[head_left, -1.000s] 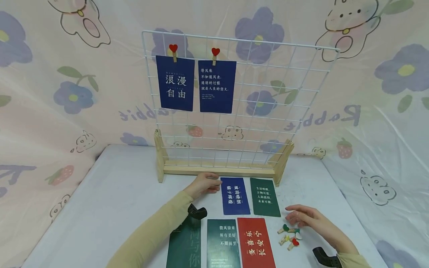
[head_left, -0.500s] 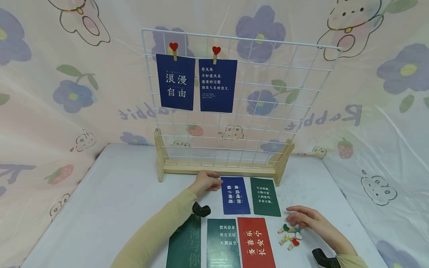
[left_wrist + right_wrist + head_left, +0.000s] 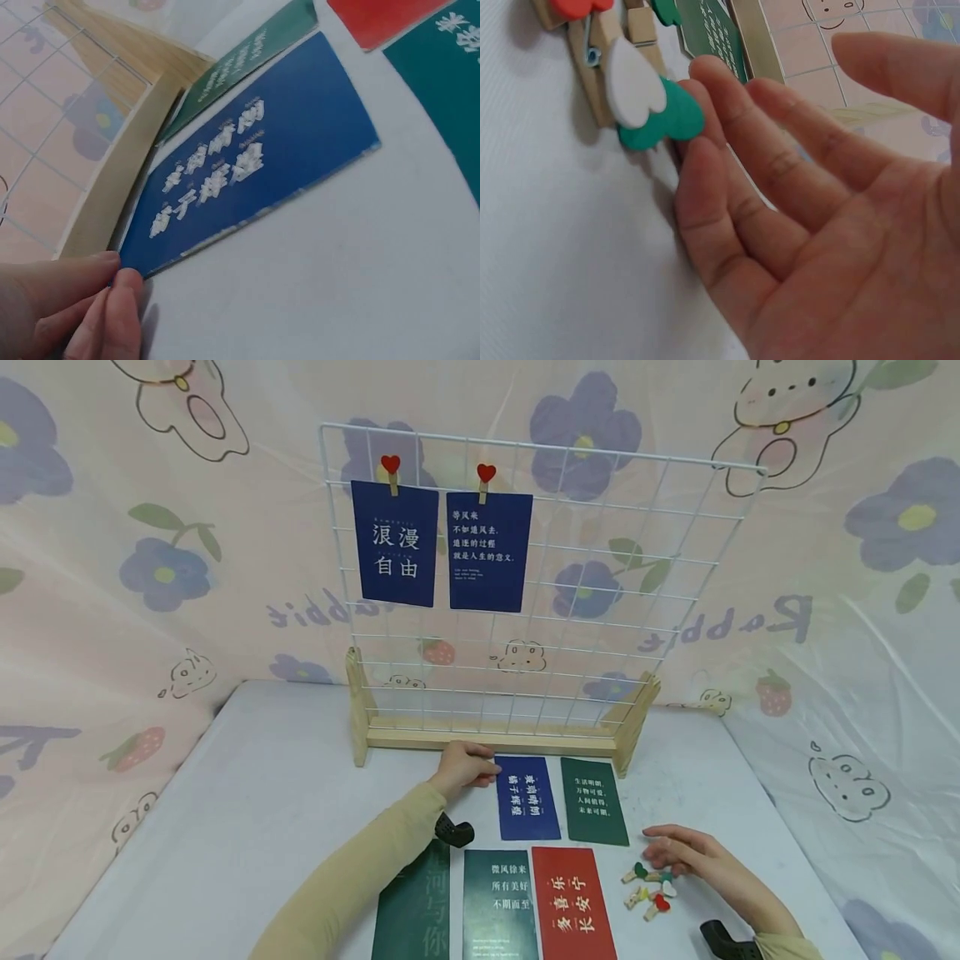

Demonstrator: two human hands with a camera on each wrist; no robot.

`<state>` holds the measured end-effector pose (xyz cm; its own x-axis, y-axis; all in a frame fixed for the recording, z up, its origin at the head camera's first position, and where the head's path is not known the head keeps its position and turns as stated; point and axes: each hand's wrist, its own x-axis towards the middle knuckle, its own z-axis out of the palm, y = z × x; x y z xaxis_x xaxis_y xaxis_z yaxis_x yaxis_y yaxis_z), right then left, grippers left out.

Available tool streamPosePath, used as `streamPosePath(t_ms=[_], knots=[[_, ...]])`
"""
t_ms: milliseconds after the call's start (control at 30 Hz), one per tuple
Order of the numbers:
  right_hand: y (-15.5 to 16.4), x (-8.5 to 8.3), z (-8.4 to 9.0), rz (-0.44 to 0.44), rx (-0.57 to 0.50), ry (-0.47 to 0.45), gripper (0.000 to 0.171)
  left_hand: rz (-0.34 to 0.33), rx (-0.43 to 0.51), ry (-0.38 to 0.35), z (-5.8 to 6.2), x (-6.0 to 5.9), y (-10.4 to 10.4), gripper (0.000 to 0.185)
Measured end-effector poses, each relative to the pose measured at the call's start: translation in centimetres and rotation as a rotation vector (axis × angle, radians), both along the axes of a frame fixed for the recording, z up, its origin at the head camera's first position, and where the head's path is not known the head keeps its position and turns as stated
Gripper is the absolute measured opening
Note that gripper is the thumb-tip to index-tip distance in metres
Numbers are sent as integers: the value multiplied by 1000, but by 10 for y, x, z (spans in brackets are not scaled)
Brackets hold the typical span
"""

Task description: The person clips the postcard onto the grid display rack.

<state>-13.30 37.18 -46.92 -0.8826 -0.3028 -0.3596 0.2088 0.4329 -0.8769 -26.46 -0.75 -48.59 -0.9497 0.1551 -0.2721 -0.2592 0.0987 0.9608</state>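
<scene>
My left hand (image 3: 471, 768) lies just in front of the wooden base, and its thumb and fingertip (image 3: 112, 289) pinch the near-left corner of a blue card (image 3: 527, 797) (image 3: 255, 165) that lies flat on the table. My right hand (image 3: 675, 852) (image 3: 780, 75) hovers low with relaxed, spread fingers over a small pile of wooden heart clips (image 3: 648, 887). Its fingertips touch a green heart clip (image 3: 671, 120), which lies beside a white heart clip (image 3: 634, 82).
A white wire grid (image 3: 600, 568) stands on a wooden base (image 3: 487, 739) at the back, with two blue cards (image 3: 395, 543) (image 3: 489, 552) clipped to it by red hearts. On the white table lie a green card (image 3: 594, 800), a red card (image 3: 572, 903), a teal card (image 3: 498, 906) and a dark green card (image 3: 416, 914).
My right hand has sunk slightly toward the clips. My left hand stays at the blue card's corner.
</scene>
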Motion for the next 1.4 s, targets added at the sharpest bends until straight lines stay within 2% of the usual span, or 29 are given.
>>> streamPosePath(t_ms=[433,667,800,1033,1233,1400], knots=[[1,0,-3,-6,-16,-11,51,37,-11,103,-12,-1,4,33],[0,0,-4,-23,-6,-12,52,48,-27,107,-15,-3,5,35],[1,0,-4,-21,-8,-9,53,30,-23,110,-16,-3,5,39],[2,1,-6,-29,-14,-18,52,-13,-40,164,-12,2,3,36],[1,1,-7,-27,-27,-14,52,-18,-46,190,-9,5,4,33],[2,2,-7,-24,-16,-6,53,3,-54,205,-9,7,5,33]])
